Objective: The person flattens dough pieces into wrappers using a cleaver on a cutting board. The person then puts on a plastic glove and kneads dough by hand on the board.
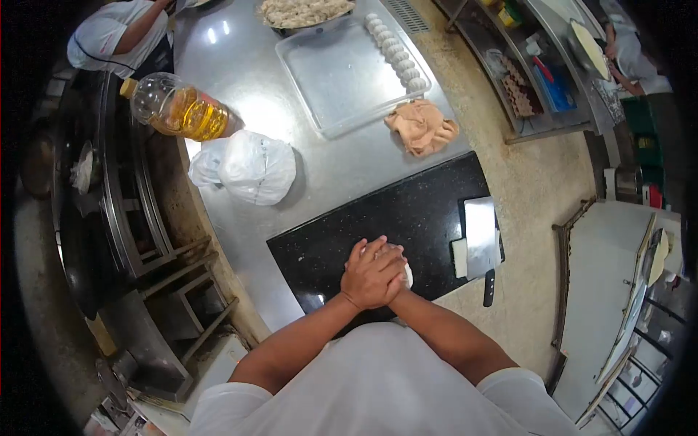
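Observation:
My left hand [370,281] lies across the top of my right hand [398,264], its fingers extended over it. Much of the right hand is covered, so its exact grip is hard to see. Both press down on a lump of white dough [408,277], of which only a small edge shows at the right. Under them is a black speckled stone board [327,247] near my body. To the right, a cleaver [480,236] with a black handle rests over a pale, flat-edged block [459,258].
On the steel table [240,43] stand an oil bottle [182,109], a white plastic bag [258,167], a crumpled tan cloth or glove [422,127] and a clear tray [320,120] with dough pieces [392,51]. A filled bowl [305,11] is behind. Two people work nearby.

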Demonstrator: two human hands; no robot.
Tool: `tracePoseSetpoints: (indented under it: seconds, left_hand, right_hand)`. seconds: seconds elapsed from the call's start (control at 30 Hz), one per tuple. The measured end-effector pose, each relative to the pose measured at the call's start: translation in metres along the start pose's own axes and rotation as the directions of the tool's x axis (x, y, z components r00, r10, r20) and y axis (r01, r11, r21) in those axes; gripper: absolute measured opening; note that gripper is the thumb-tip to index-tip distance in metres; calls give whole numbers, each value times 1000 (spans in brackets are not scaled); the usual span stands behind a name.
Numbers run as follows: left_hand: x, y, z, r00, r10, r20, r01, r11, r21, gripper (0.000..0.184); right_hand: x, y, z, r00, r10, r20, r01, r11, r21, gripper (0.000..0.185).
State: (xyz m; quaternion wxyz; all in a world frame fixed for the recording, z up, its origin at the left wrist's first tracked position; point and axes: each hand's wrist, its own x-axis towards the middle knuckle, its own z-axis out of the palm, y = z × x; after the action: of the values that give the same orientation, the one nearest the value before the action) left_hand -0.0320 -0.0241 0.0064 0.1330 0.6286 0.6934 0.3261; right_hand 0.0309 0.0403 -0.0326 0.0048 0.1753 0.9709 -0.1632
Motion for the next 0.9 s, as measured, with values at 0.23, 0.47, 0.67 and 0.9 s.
tracePoseSetpoints:
  seconds: [0.23,0.47,0.67,0.9]
  left_hand:
    - [6,1,4,997,-29,-68,37,992,123,29]
    - [-19,7,3,823,-541,-175,457,812,-362,34]
    - [-51,59,52,625,-778,67,375,225,-899,39]
    - [-33,89,53,806,-416,-421,426,902,-76,57]
  right_hand:
    - [-5,3,8,991,-68,-117,73,997,33,27]
    - [-44,19,-47,987,-46,-156,116,871,478,19]
    - [-86,22,-50,931,295,-215,-3,595,804,17]
    - [-82,28,-45,972,-3,-234,87,932,351,29]
